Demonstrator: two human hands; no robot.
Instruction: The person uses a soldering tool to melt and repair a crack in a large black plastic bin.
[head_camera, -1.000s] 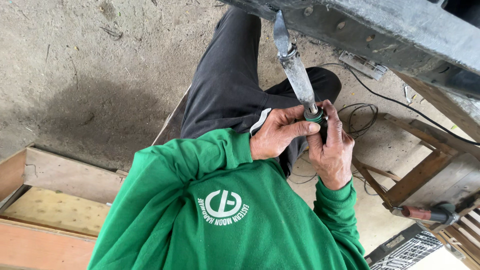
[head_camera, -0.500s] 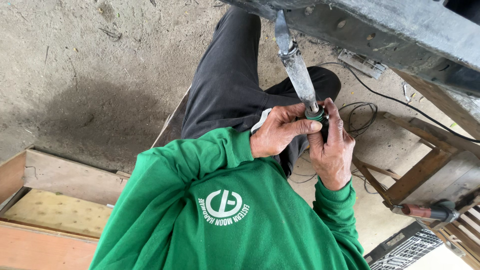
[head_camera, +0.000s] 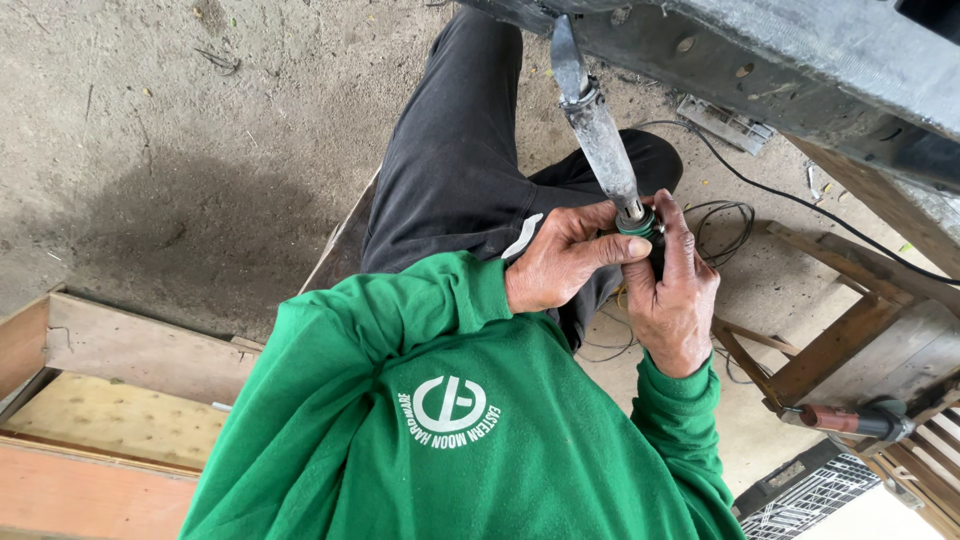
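Note:
A grey metal rod (head_camera: 600, 135) slants down from the steel beam (head_camera: 800, 60) at the top. Its lower end carries a green ring (head_camera: 636, 222). My left hand (head_camera: 560, 262) pinches that ringed end with thumb and fingers. My right hand (head_camera: 680, 295) is wrapped around a dark part just under the ring, on the other side. The two hands touch around the rod's tip, above my black-trousered leg (head_camera: 455, 170). What the dark part is stays hidden by my fingers.
Black cables (head_camera: 725, 225) lie on the concrete floor (head_camera: 180, 150) beyond my hands. A wooden frame (head_camera: 840, 340) stands at the right, with a red-handled tool (head_camera: 850, 420) and a black crate (head_camera: 810, 495) below it. Wooden boards (head_camera: 110, 400) lie at the lower left.

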